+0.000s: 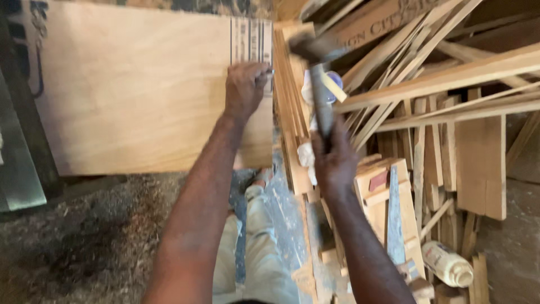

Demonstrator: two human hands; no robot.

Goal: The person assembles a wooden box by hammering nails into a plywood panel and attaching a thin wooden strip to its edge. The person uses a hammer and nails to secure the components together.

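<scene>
The left hand (246, 89) sits near the middle of the view, a little toward 12 o'clock. It rests on a big flat wood board (140, 90). Its fingers are curled and pinched together at the board's edge near 1 o'clock of the hand. They seem to hold something tiny there, but it is too small to tell what it is.

The right hand (333, 160) is just to the 3 o'clock side of the left arm. It is closed tight around the handle of a hammer (320, 84). The hammer points up toward 12 o'clock. Its head is blurry and hangs above the board's corner, just beside the left hand's fingers.

The board fills the 10 o'clock part of the view. At its right end there are dark printed stripes.

From 1 o'clock to 4 o'clock lies a messy pile of wood strips (439, 84) and short planks. A white plastic bottle (447, 263) lies on its side at 5 o'clock. The floor (73, 242) at 8 o'clock is covered in sawdust. The person's light trousers (253, 247) show at 6 o'clock.
</scene>
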